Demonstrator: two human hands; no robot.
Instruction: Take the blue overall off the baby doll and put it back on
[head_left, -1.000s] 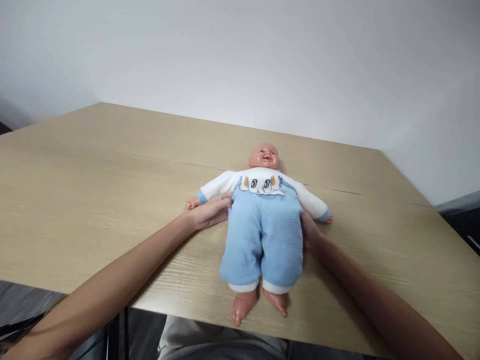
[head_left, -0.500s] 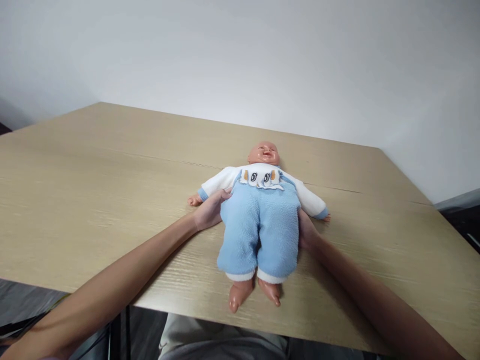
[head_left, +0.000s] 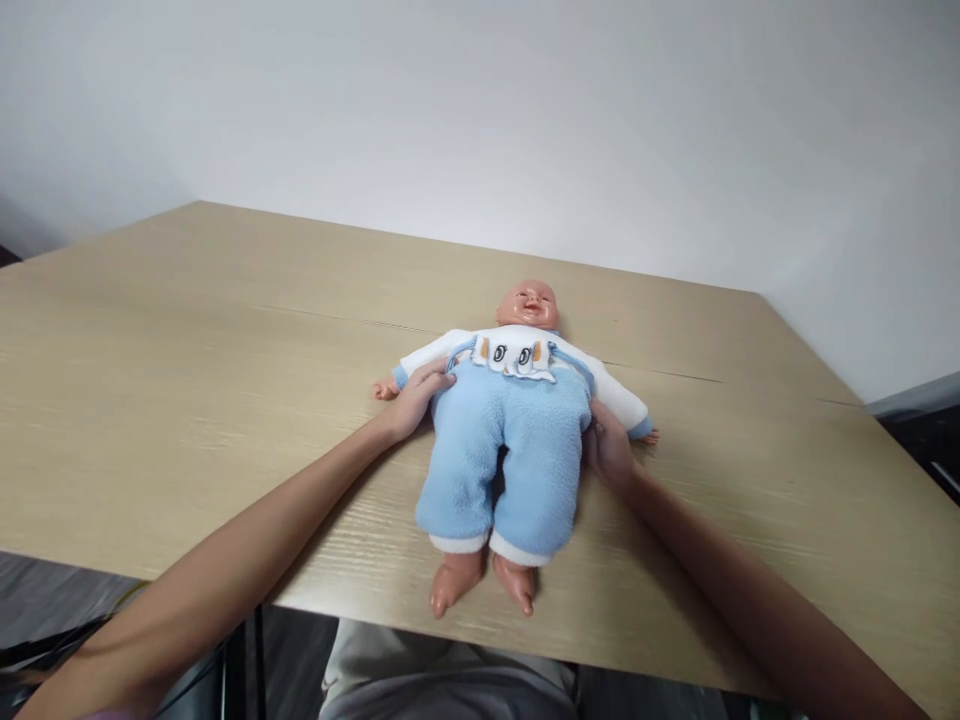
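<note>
A baby doll (head_left: 529, 305) lies on its back on the table, head away from me and bare feet toward me. It wears a white long-sleeved top and fuzzy light-blue overalls (head_left: 472, 440) with an eyed animal patch (head_left: 517, 357) on the bib. At the waist, on the left side, my left hand (head_left: 416, 400) grips the overalls, thumb on top of the cloth. My right hand (head_left: 611, 448) holds the opposite side below the doll's sleeve, some of its fingers hidden by the cloth.
The pale wooden table (head_left: 225, 400) has a seam running across it behind the doll. A white wall (head_left: 480, 120) rises past its far edge. Dark furniture (head_left: 926, 440) stands beyond the right edge, and my lap (head_left: 442, 680) is below the near edge.
The doll's legs and lower body have swung left, and its legs are slightly farther apart. Both hands have shifted a little left with it, and more of my right hand shows.
</note>
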